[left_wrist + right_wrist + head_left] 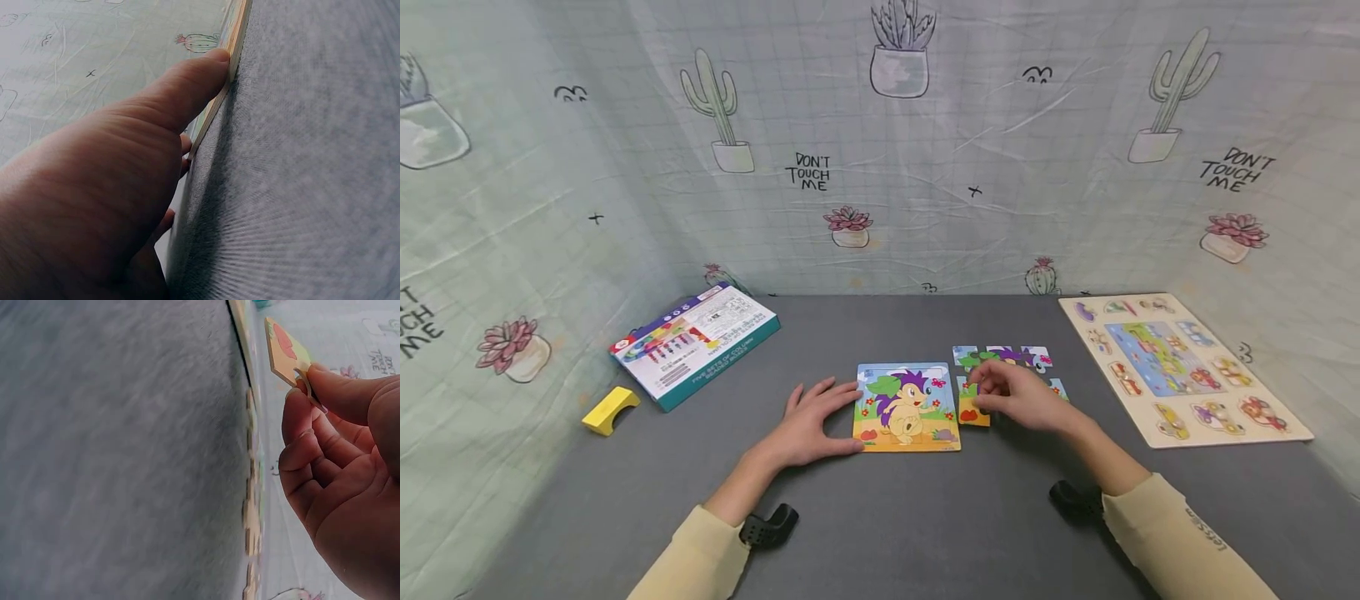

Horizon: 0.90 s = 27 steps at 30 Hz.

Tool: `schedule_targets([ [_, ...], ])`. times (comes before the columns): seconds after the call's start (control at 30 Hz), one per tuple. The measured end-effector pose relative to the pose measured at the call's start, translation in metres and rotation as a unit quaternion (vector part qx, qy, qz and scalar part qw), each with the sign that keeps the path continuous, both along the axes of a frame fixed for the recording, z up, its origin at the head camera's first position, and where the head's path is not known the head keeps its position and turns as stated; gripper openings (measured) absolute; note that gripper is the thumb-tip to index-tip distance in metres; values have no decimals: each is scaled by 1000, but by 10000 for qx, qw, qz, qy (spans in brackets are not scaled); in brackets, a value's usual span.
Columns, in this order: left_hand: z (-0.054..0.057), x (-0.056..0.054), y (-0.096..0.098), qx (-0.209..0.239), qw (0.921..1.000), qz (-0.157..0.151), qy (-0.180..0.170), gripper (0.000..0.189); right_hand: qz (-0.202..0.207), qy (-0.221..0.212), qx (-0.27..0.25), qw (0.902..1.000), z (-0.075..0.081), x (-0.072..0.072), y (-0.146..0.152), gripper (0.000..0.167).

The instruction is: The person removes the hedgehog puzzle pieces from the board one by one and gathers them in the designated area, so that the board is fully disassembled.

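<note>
A hedgehog puzzle board lies flat on the dark table. At its left edge is my left hand, fingers spread; the thumb touches the board's edge near the lower corner. My right hand pinches a puzzle piece between thumb and fingertips, just right of the board. This piece is yellow-orange with a red shape on it, and the right wrist view shows it tilted above the tabletop. Behind the right hand lie several other puzzle pieces, partly hidden by it.
A wooden picture puzzle board lies at the right. To the left are a flat box with a teal side and a yellow arch block. A printed curtain hangs behind the table.
</note>
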<state>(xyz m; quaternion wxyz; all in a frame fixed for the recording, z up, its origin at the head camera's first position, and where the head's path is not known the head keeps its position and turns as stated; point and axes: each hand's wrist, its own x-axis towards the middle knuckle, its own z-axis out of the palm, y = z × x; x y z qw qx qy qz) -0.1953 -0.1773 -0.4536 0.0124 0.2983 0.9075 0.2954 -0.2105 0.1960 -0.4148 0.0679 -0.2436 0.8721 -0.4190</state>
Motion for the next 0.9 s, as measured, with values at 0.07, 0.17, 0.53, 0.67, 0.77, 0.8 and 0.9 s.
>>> schedule_targets([
  [0.07,0,0,-1,-34,10000,23,-20,75,58,-65,-1,10000,-1,0,2,23],
  [0.17,0,0,-1,-63,10000,-1,-46,75,105,-131,96,9998,-1,1,5,23],
  [0.53,1,-1,-1,3,10000,-17,-88,75,248,-137,578,9979,-4,-1,9,21],
  [0.67,1,-1,-2,-7,9999,-18,-111,75,247,17,814,9964,-5,-1,8,22],
  [0.77,0,-2,-2,-22,9999,-30,-120,75,251,124,971,9949,-6,-1,7,23],
  [0.8,0,-2,-2,-30,9999,-33,-118,75,258,154,1006,9945,-6,0,7,23],
  [0.9,0,-1,-2,-52,9999,-41,-98,74,269,221,1103,9933,-7,1,6,23],
])
